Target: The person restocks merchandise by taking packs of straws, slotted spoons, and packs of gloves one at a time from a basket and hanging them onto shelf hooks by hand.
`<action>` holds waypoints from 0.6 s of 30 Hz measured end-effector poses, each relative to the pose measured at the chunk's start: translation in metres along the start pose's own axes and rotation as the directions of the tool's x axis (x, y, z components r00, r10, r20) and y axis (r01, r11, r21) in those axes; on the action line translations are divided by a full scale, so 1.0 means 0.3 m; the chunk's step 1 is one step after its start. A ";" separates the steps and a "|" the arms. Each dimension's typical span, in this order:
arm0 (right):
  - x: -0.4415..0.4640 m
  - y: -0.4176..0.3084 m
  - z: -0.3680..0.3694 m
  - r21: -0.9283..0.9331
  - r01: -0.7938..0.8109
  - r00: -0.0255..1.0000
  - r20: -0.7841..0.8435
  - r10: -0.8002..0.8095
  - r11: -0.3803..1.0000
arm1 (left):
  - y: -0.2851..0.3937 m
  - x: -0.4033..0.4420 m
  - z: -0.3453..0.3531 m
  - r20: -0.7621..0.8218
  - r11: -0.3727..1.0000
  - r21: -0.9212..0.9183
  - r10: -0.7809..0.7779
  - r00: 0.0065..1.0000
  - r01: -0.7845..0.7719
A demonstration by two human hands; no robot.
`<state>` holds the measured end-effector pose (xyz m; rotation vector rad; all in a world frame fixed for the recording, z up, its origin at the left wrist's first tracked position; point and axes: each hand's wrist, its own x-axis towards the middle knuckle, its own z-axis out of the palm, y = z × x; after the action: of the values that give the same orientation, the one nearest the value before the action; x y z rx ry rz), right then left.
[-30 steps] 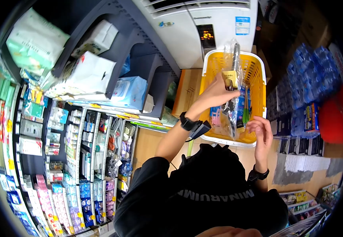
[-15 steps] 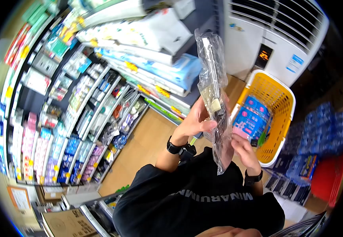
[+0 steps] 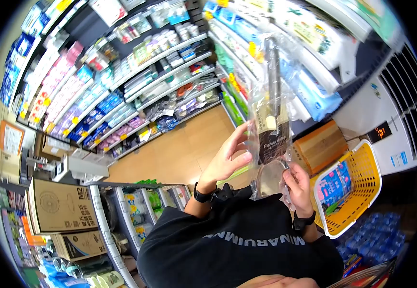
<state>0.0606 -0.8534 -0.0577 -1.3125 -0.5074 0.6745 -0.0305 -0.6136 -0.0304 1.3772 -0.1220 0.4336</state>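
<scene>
A long-handled utensil (image 3: 271,96) in a clear plastic bag stands upright before me. It has a dark handle at the top, a dark printed label card and a round, pale end at the bottom, perhaps a strainer. My right hand (image 3: 298,188) grips the bag low down, thumb and fingers at the edge of the round end. At the bag's left edge is my left hand (image 3: 228,156), its thumb and fingers apart; whether its fingertips press on the plastic is hard to make out.
A yellow basket (image 3: 362,192) with a blue and pink package (image 3: 334,185) stands on the right, near a white air conditioner (image 3: 386,144). Shelves of goods (image 3: 170,60) fill the back and left. Cardboard boxes (image 3: 62,206) are at lower left, wrapped bottles (image 3: 376,235) at lower right.
The view has swung left, so the basket sits further right. The bagged utensil has turned its label and round end to face me. My left hand's grip has loosened.
</scene>
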 end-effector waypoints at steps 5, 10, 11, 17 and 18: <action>0.138 0.011 0.209 0.037 0.060 0.998 0.001 -0.060 0.997 | 0.105 -0.167 -0.142 -0.166 0.966 0.151 -0.182 0.969 0.208; 0.263 0.012 0.438 0.010 0.052 0.987 0.152 -0.052 0.999 | 0.183 -0.269 -0.259 -0.340 0.924 0.314 -0.105 0.934 0.219; 0.285 0.037 0.477 0.000 0.042 0.987 0.155 -0.042 0.999 | 0.198 -0.283 -0.286 -0.395 0.904 0.358 -0.082 0.915 0.236; 0.396 0.118 0.734 -0.073 0.084 0.958 0.280 -0.060 0.994 | 0.232 -0.416 -0.509 -0.554 0.915 0.268 -0.110 0.825 0.302; 0.408 0.121 0.775 -0.070 0.097 0.953 0.293 -0.073 0.993 | 0.233 -0.437 -0.546 -0.574 0.921 0.254 -0.103 0.812 0.296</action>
<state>-0.0176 -0.6001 -0.0523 -1.2674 -0.8341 0.7854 -0.2035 -0.4764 -0.0425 1.5212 0.6025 0.6779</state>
